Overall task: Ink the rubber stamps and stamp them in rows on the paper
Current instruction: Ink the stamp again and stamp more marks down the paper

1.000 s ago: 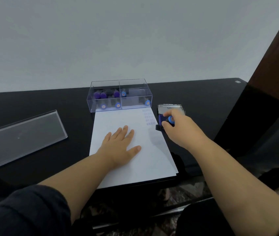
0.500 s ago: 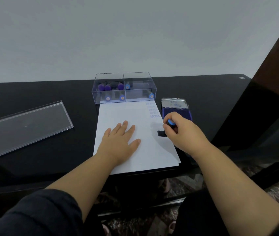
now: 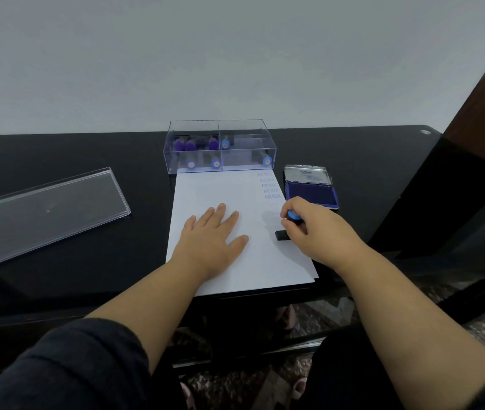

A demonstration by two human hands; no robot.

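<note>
**Inked stamp brought off the pad and down to the sheet's right edge**

A second ago the right hand point(image 3: 321, 229) held the blue-capped black rubber stamp point(image 3: 290, 224) over the open blue ink pad point(image 3: 312, 194); half a second ago it was already leaving the pad, and now it sits at the right edge of the white paper sheet point(image 3: 223, 199), below the printed column, with the pad fully uncovered behind it. Its grip is closed around the stamp's handle, thumb and fingers curled on it, the black base low at the paper; whether the base already touches cannot be told. That reads as inking done and the next impression about to be pressed.

The left hand point(image 3: 211, 235) has stayed flat on the sheet, fingers straight and spread, holding nothing, pinning the paper to the black glossy worktop point(image 3: 57, 161).

Counts: five blue "AIR MAIL" prints point(image 3: 269, 184) run in one column at the sheet's far right corner. One stamp is in hand. In the clear plastic two-compartment box point(image 3: 220, 146) about seven more stamps show: three purple-capped and three blue-capped in the left half, one blue-capped in the right. One ink pad, its metal lid open. One clear plastic lid point(image 3: 43, 208) lies well to the left.
</note>
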